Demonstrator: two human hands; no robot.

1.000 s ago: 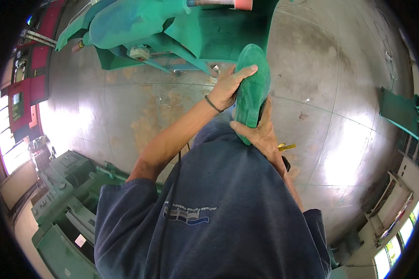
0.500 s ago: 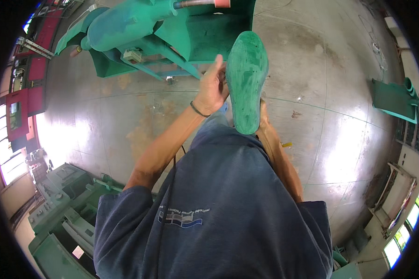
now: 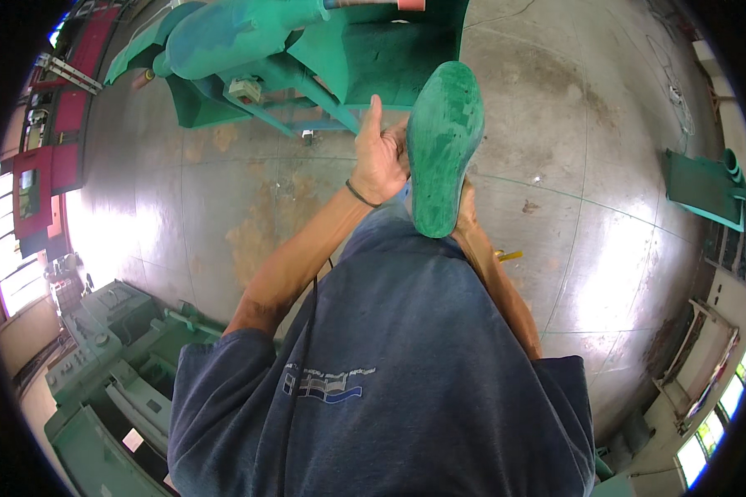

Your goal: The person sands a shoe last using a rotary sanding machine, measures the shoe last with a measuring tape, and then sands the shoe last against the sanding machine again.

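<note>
A green shoe sole (image 3: 445, 149) is held up in front of me, its broad end pointing away and its narrow heel end toward my body. The face turned to the camera has dark smudges and small marks. My right hand (image 3: 467, 209) grips it from behind near the heel; most of those fingers are hidden by the sole. Beside its left edge is my left hand (image 3: 380, 161), open, with the thumb raised. Its other fingers reach partly behind the sole, and I cannot tell whether they touch it. A dark band circles my left wrist.
A large green machine (image 3: 249, 41) with a wide chute stands ahead. Another green machine (image 3: 108, 348) is at my lower left. Red equipment (image 3: 62, 149) lines the far left; a green metal stand (image 3: 704, 186) is at the right. Joint lines cross the grey floor (image 3: 547, 132).
The sole has shifted slightly to the right and turned a little. My left thumb has tilted leftward and the palm shows more. The surroundings have slid slightly in view.
</note>
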